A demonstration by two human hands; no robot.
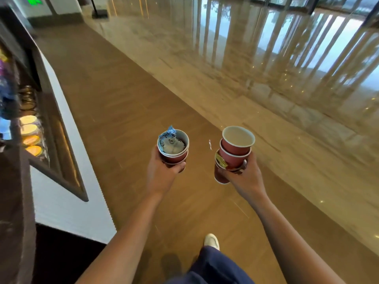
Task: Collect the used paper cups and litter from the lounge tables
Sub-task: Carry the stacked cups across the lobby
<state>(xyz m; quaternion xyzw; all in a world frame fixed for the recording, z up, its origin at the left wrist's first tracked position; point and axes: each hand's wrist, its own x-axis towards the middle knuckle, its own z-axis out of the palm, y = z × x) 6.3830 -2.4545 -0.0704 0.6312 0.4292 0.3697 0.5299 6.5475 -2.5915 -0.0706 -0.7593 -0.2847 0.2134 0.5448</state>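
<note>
Navy trouser leg (213, 267) and a pale shoe (212, 240) sit at the bottom edge, closest to my feed, with both bare forearms reaching forward above them. On the left hand (162, 173), the thumb and fingers (179, 166) curl round the base of a short nested stack of red paper cups with white rims (174, 155). It stands upright, mouth up, and a crumpled blue-and-white wrapper (169, 136) is stuffed into the top cup. The right hand (244, 177) wraps its fingers (231, 174) round a taller stack of the same red paper cups (235, 148), whose top cup looks empty. A gold foil wrapper (220, 160) is pinched against that stack's side, just above its lowest cup. That stack leans slightly away from me and the left one looks straighter. Both hands are clenched on their loads at about the same reach, side by side but apart, so I judge neither can pick up anything more. Beyond them lie a brown floor strip (123, 119), a glossy marble floor (266, 78) to the right and a white counter front (67, 160) to the left. I see no lounge table and no bin, so I cannot tell which way the drop-off lies. When it comes, I judge the tall right stack and its loose foil need the steadier carry.
</note>
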